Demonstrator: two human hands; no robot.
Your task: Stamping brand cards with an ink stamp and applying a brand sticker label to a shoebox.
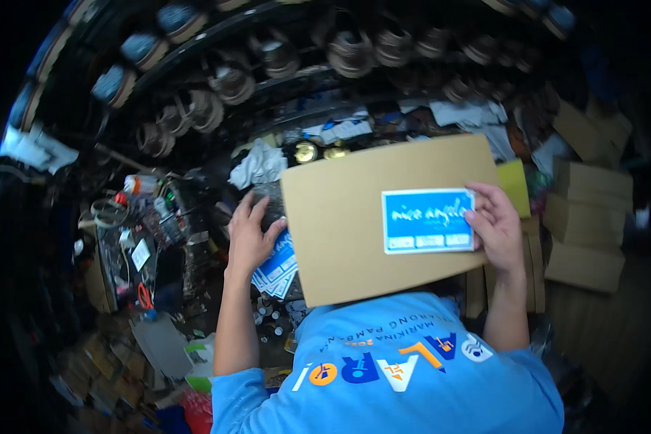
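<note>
A brown cardboard box (340,224), its broad flat face up, lies in front of my chest. On that face, right of the middle, is a blue and white printed label (427,210). My right hand (499,224) pinches the label's right edge, thumb on top and the other fingers curled. Whether the label is stuck down, I cannot tell. Just off the box's left edge, my left hand (249,235) has its fingers apart and holds nothing. Its thumb reaches toward the box's edge, above a fanned pile of similar blue labels (276,269), partly hidden by the box.
Shelves of shoes (351,54) curve along the far side. Crumpled white paper (259,165) and gold-topped cans (306,151) stand behind the box. Stacked cardboard boxes (586,224) are at the right. Orange-handled scissors (145,295) lie among clutter at the left.
</note>
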